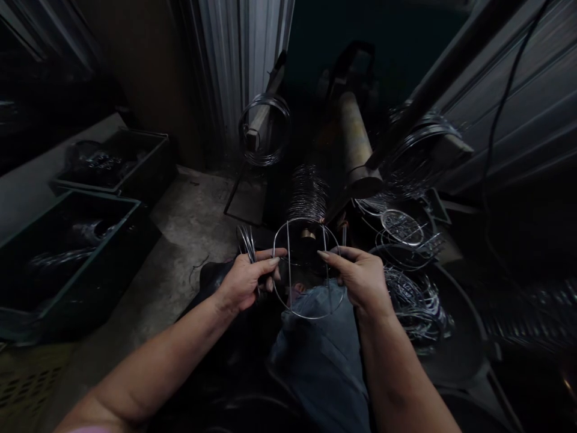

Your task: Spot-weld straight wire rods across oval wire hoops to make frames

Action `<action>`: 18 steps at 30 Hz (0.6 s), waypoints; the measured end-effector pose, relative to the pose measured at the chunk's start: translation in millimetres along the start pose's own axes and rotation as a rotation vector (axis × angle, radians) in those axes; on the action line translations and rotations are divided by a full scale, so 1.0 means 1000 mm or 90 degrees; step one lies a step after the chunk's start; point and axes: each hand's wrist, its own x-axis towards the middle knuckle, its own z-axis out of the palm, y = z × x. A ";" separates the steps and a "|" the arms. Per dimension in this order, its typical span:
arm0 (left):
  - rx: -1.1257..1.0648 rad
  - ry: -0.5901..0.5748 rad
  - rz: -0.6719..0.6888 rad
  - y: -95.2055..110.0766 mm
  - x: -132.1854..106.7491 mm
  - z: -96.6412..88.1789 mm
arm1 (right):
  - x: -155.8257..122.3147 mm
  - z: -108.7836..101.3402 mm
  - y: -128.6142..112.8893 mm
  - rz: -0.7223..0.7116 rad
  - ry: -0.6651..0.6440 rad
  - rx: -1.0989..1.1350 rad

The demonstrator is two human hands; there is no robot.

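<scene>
Between my two hands is a round wire frame (289,276), a thin metal ring with two straight bars across it. My left hand (246,279) pinches its left rim between thumb and fingers. Several wire rings (246,242) also stand upright by the back of that hand; whether its fingers hold them cannot be made out. At the opposite rim, my right hand (363,276) grips with thumb and forefinger. Just beyond the frame are a small brass-coloured round part (308,234) and a long row of wire rings (309,192) on a dark machine.
Dark bins (97,198) with metal pieces stand at the left. A wire coil (265,129) hangs on a bar ahead, near a thick cylinder (356,138). Right of me, bent wire pieces (412,300) lie in a round tub (464,337). Blue cloth (322,349) covers my lap.
</scene>
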 end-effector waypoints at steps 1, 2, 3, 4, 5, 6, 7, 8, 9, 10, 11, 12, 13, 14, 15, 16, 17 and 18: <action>-0.002 0.001 -0.002 0.001 0.000 0.000 | 0.001 -0.001 0.000 0.003 -0.005 0.018; -0.003 0.001 -0.003 0.002 -0.001 0.000 | 0.002 -0.002 0.001 0.004 -0.017 0.039; -0.003 -0.001 -0.002 0.003 -0.001 0.000 | 0.002 -0.002 0.002 0.005 -0.033 0.063; -0.001 -0.002 0.003 0.004 -0.001 0.000 | 0.003 -0.003 0.004 0.005 -0.049 0.088; 0.002 -0.001 0.015 0.005 0.000 0.001 | 0.003 -0.003 0.005 0.009 -0.061 0.113; 0.005 0.007 0.028 0.006 0.000 0.002 | 0.002 -0.003 0.007 0.017 -0.067 0.138; 0.006 0.021 0.041 0.006 0.000 0.003 | 0.000 -0.003 0.010 0.027 -0.066 0.163; 0.008 0.037 0.051 0.007 0.001 0.005 | -0.003 -0.003 0.013 0.036 -0.061 0.189; 0.012 0.055 0.057 0.007 0.001 0.008 | -0.006 -0.002 0.016 0.045 -0.058 0.211; 0.018 0.068 0.060 0.006 0.001 0.010 | -0.011 -0.002 0.019 0.051 -0.057 0.225; 0.025 0.073 0.059 0.006 0.002 0.012 | -0.016 -0.003 0.023 0.056 -0.058 0.234; 0.035 0.072 0.059 0.005 0.002 0.015 | -0.021 -0.004 0.027 0.059 -0.057 0.239; 0.046 0.066 0.060 0.004 0.002 0.017 | -0.026 -0.005 0.031 0.061 -0.055 0.244; 0.057 0.059 0.060 0.002 0.003 0.019 | -0.030 -0.007 0.035 0.063 -0.047 0.248; 0.067 0.053 0.058 0.000 0.003 0.020 | -0.032 -0.010 0.039 0.063 -0.038 0.254; 0.077 0.049 0.057 -0.001 0.004 0.022 | -0.034 -0.013 0.042 0.063 -0.031 0.260; 0.086 0.048 0.054 -0.003 0.005 0.023 | -0.035 -0.016 0.044 0.064 -0.026 0.264; 0.091 0.046 0.051 -0.004 0.007 0.025 | -0.035 -0.019 0.045 0.065 -0.022 0.268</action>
